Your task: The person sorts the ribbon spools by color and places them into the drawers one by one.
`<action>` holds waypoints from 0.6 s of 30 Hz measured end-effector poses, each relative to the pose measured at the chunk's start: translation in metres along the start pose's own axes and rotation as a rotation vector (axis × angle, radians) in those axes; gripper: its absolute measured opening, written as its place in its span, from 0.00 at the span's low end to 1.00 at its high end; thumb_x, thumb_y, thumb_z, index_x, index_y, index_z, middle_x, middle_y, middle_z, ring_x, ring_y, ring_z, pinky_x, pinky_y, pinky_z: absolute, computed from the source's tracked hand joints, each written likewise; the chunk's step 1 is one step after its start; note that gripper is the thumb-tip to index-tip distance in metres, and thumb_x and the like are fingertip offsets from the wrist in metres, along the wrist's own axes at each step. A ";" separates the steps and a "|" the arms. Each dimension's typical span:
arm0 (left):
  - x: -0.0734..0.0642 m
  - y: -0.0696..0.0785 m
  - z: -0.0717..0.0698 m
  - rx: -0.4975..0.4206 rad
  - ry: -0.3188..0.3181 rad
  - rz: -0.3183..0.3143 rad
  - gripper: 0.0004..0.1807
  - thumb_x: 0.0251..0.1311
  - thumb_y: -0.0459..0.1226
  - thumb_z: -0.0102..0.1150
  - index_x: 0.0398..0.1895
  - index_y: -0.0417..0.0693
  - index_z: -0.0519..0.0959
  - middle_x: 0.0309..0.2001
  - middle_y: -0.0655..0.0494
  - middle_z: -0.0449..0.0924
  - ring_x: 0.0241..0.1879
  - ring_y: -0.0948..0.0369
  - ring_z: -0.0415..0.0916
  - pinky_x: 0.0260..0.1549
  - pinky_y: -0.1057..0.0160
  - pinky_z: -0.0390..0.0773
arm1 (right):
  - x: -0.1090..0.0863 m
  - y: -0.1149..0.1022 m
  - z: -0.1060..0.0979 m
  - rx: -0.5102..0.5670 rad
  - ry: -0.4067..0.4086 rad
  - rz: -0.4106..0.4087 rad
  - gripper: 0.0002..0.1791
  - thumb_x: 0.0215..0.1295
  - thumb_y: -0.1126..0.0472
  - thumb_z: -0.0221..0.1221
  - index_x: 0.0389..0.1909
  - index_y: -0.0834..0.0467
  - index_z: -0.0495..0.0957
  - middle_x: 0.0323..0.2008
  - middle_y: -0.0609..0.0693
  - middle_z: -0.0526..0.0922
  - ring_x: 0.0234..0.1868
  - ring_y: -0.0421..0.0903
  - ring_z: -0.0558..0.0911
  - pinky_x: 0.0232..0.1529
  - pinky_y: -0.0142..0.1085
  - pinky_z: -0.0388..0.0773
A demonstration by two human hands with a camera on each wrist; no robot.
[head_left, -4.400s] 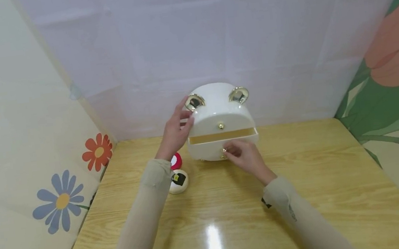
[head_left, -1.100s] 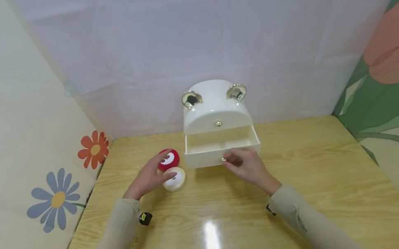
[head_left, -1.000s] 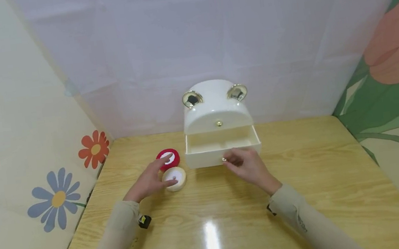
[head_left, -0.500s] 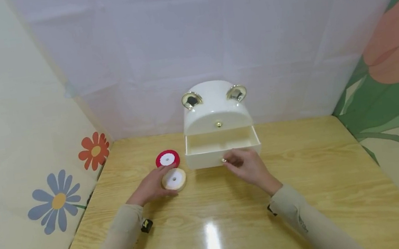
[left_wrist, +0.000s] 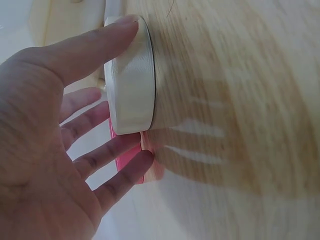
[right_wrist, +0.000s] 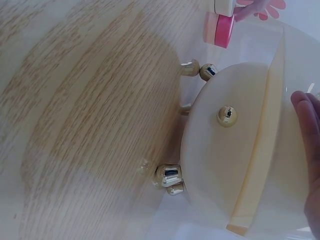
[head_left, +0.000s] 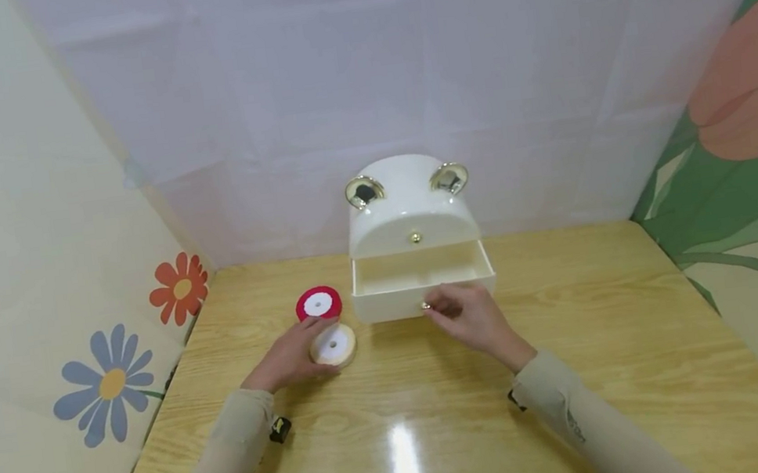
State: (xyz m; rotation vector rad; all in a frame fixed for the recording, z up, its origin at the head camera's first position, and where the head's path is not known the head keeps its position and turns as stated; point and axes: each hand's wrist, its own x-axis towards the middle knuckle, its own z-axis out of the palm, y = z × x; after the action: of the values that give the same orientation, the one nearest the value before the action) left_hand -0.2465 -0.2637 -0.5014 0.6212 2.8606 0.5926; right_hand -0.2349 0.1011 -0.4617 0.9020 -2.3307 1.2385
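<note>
My left hand (head_left: 287, 358) has its thumb and fingers around the edge of a cream ribbon roll (head_left: 339, 345) lying flat on the table. The left wrist view has the thumb pressed on that roll's side, with the other fingers beyond it. Just behind lies a red ribbon roll (head_left: 317, 291), near the fingertips. My right hand (head_left: 470, 320) pinches the small gold knob (head_left: 426, 306) of a pulled-out drawer (head_left: 388, 306) in a white rounded cabinet (head_left: 407, 205). Below that drawer, the right wrist view has another drawer front (right_wrist: 215, 155), pushed in, with its own gold knob (right_wrist: 227, 116).
Two gold ear-shaped loops (head_left: 365, 191) top the cabinet, and gold feet (right_wrist: 169, 175) hold it off the wooden table (head_left: 611, 334). A white cloth backdrop (head_left: 306, 103) hangs behind. Flower-patterned panels stand at both sides.
The right hand has pulled the drawer farther out. My left hand has gone from the cabinet's side to the ribbon rolls and closed around the cream one.
</note>
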 end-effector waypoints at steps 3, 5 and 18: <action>0.000 0.001 0.000 0.001 -0.001 -0.010 0.53 0.50 0.51 0.81 0.79 0.53 0.65 0.76 0.40 0.64 0.73 0.37 0.64 0.69 0.32 0.68 | 0.000 0.001 0.000 -0.003 -0.002 0.004 0.08 0.60 0.69 0.72 0.39 0.60 0.85 0.33 0.52 0.90 0.31 0.44 0.89 0.34 0.26 0.86; 0.001 0.003 -0.001 0.013 -0.006 -0.020 0.53 0.49 0.52 0.81 0.79 0.52 0.66 0.76 0.40 0.65 0.72 0.38 0.65 0.68 0.33 0.69 | 0.000 0.001 0.000 -0.005 -0.003 0.004 0.08 0.60 0.69 0.72 0.39 0.60 0.85 0.33 0.52 0.90 0.31 0.44 0.89 0.34 0.26 0.86; 0.003 0.009 -0.004 0.044 0.015 -0.042 0.52 0.45 0.51 0.83 0.74 0.46 0.70 0.73 0.41 0.69 0.71 0.40 0.67 0.69 0.36 0.70 | 0.001 -0.002 -0.002 0.017 -0.014 0.023 0.08 0.61 0.70 0.71 0.40 0.59 0.86 0.34 0.51 0.91 0.32 0.43 0.89 0.35 0.26 0.86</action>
State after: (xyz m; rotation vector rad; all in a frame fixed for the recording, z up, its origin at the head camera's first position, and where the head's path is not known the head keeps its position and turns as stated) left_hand -0.2473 -0.2561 -0.4940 0.5634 2.9002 0.5309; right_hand -0.2342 0.1021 -0.4590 0.8952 -2.3508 1.2670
